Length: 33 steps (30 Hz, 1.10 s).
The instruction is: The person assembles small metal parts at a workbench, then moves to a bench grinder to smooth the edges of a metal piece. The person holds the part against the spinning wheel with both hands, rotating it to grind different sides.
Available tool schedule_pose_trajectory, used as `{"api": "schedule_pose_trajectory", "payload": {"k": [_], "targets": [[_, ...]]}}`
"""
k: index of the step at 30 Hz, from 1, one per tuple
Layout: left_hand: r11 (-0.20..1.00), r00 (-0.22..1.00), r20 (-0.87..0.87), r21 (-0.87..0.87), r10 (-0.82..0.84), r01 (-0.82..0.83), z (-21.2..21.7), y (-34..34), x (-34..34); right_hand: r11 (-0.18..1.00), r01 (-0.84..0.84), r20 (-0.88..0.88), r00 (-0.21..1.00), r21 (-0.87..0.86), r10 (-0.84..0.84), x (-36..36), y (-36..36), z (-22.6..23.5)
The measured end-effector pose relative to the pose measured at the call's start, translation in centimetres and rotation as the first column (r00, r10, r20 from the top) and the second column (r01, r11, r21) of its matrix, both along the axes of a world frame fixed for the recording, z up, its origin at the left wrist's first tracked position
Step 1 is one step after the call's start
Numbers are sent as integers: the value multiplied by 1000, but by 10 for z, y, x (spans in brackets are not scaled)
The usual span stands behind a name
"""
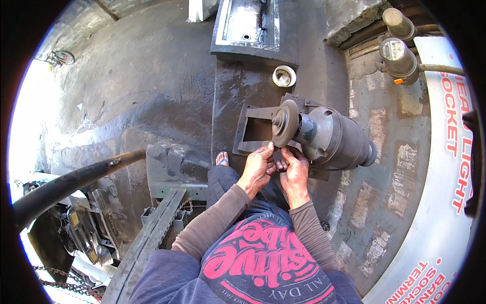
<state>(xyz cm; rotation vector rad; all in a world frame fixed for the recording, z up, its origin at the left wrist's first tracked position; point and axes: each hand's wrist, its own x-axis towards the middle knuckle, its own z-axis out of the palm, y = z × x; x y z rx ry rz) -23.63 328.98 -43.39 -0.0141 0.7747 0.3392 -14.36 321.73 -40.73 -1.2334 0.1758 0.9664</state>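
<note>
A grey bench grinder motor [334, 136] sits on a dark metal stand, with its round grinding wheel [285, 122] facing left. Both my hands are held together just under the wheel's lower rim. My left hand [258, 165] pinches something small against the wheel's edge, and my right hand [294, 169] closes around the same small piece from the right. The piece itself is hidden by my fingers.
A small round tin [284, 76] sits behind the grinder. A metal tray [248, 23] lies farther back. A thick dark pipe [71, 182] crosses at the left, above a motorcycle [83, 233]. A stone-block wall, grey cylinders [400, 55] and a white signboard [445, 167] stand on the right.
</note>
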Motion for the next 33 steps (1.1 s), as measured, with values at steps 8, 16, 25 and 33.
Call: {"api": "schedule_pose_trajectory", "payload": {"k": [8,16,25,33], "targets": [[999,999,-17,15,34,-34,2,3,-12,1000,-14,-2,1000,-7,14,-10,9,0],[999,999,27,-1,44,-44,-5,5,-17,998,-63,-6,998,32,63,-14,10,-4],[1000,999,-44,-21,5,-6,8,2,-1,1000,13,-1,1000,-1,-13,-4,4,-2],[1000,1000,-12,-14,26,-26,8,9,-21,995,-97,-15,995,7,97,-17,9,2]]}}
